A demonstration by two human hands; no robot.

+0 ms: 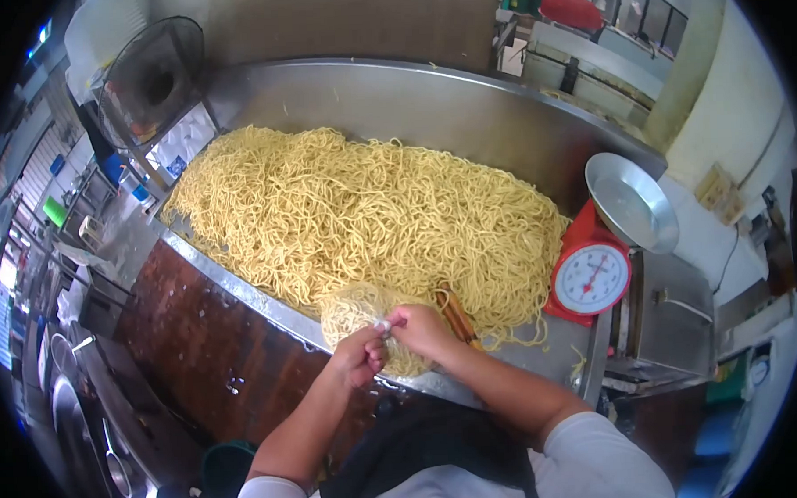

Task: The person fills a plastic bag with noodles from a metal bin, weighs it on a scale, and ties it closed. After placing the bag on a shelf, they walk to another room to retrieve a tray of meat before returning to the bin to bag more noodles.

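A clear plastic bag (346, 311) filled with yellow noodles rests at the front edge of the steel table, against a large heap of loose noodles (371, 215). My left hand (364, 356) is closed, pinching the bag's gathered neck from the left. From the other side, my right hand (421, 330) grips the same neck between thumb and fingers, so the two hands meet over it. Just beyond my right wrist, a long brown object (456, 312) lies partly among the noodles.
A red dial scale (590, 277) with a round metal pan (632, 202) stands at the table's right end. The steel table's raised back wall (429, 107) runs behind the heap. A caged fan (153, 82) stands at the far left, and pans (66, 410) are at the lower left.
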